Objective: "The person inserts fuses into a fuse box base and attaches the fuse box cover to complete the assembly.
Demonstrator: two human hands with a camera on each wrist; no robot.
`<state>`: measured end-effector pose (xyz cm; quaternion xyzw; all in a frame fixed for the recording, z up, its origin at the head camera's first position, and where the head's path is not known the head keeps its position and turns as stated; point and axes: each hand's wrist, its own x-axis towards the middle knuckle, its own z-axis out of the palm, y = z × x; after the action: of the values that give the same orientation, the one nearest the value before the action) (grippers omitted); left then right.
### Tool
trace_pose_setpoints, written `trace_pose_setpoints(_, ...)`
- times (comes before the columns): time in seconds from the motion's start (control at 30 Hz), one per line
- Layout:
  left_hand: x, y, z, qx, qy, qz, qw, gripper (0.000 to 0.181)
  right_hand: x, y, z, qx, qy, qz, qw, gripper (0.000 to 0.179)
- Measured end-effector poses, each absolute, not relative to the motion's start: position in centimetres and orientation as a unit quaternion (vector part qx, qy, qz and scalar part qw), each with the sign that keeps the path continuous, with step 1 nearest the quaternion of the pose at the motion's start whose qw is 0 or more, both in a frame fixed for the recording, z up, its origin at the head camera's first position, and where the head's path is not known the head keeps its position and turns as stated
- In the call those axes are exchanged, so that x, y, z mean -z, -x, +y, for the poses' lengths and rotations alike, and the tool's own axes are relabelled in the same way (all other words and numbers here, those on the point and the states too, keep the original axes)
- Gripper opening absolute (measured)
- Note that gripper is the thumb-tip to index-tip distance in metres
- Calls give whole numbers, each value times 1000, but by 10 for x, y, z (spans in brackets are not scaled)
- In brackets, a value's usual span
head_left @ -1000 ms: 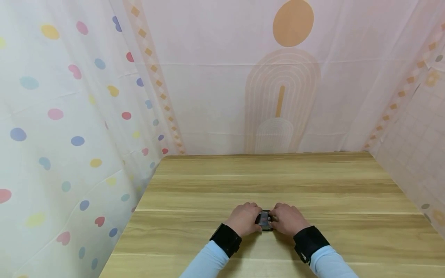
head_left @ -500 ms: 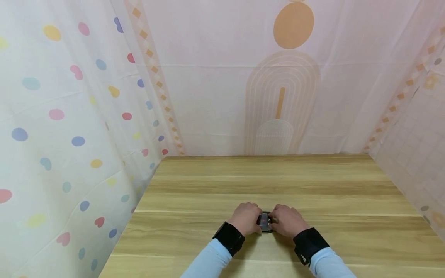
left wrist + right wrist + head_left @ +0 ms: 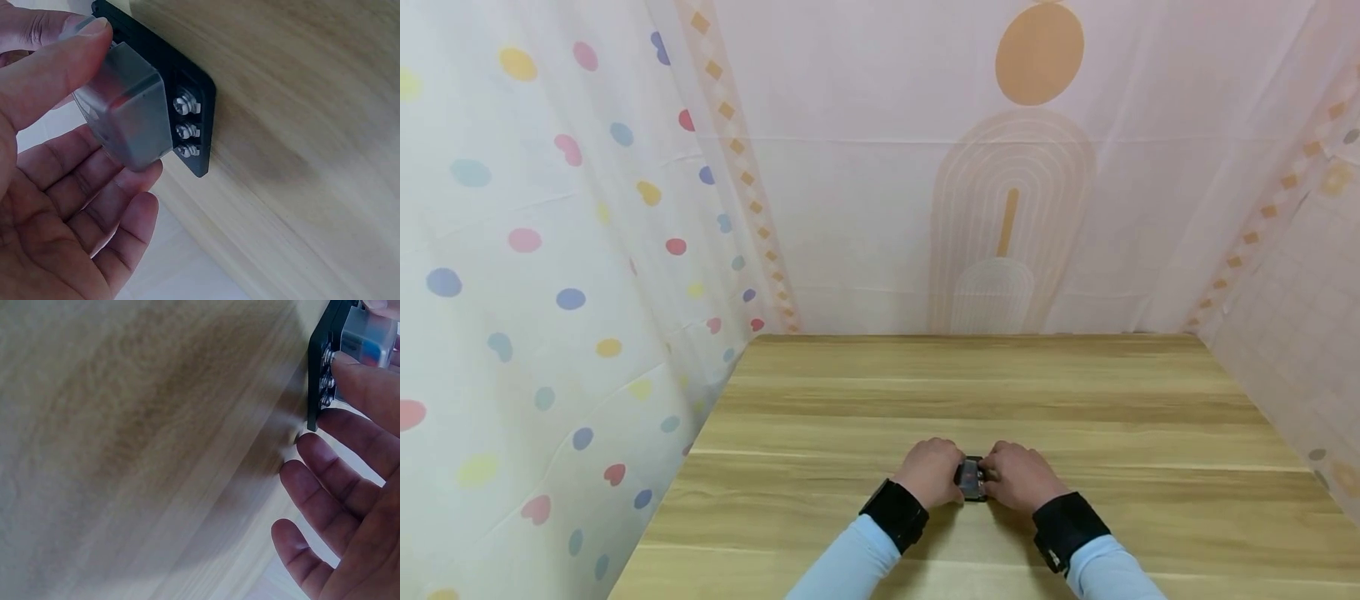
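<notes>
A small electrical unit [image 3: 972, 479] sits between both hands low in the head view. It has a black flat base [image 3: 194, 75], a clear box-shaped cover [image 3: 134, 106], and several metal screw terminals [image 3: 185, 130] along one end. My left hand [image 3: 931, 472] grips the cover, its thumb on top and fingers at the lower side. With the right hand [image 3: 1024, 477] I pinch the screw end: the thumb [image 3: 365, 387] touches the terminals and the index fingertip meets the base's corner. The other right fingers extend below, off the unit. What the cover encloses is unclear.
A wood-grain table [image 3: 820, 400] lies under the hands. Patterned curtains hang behind it [image 3: 865, 208] and on the left [image 3: 512, 333], with another at the right side. Black bands [image 3: 895, 515] circle both wrists over light blue sleeves.
Across the last second my left hand shifts very slightly to the right, still gripping the cover. Both hands keep their hold, and the head view tilts a little.
</notes>
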<state>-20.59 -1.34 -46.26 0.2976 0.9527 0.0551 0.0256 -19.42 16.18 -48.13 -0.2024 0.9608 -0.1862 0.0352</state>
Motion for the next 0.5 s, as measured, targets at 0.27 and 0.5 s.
trace_pose_setpoints(0.27, 459, 209, -9, -47, -301, 952, 23, 34, 480, 195, 165, 190, 202, 961, 26, 18)
trace_pose_setpoints(0.5, 457, 211, -9, -28, -303, 952, 23, 33, 480, 196, 165, 194, 191, 962, 22, 20)
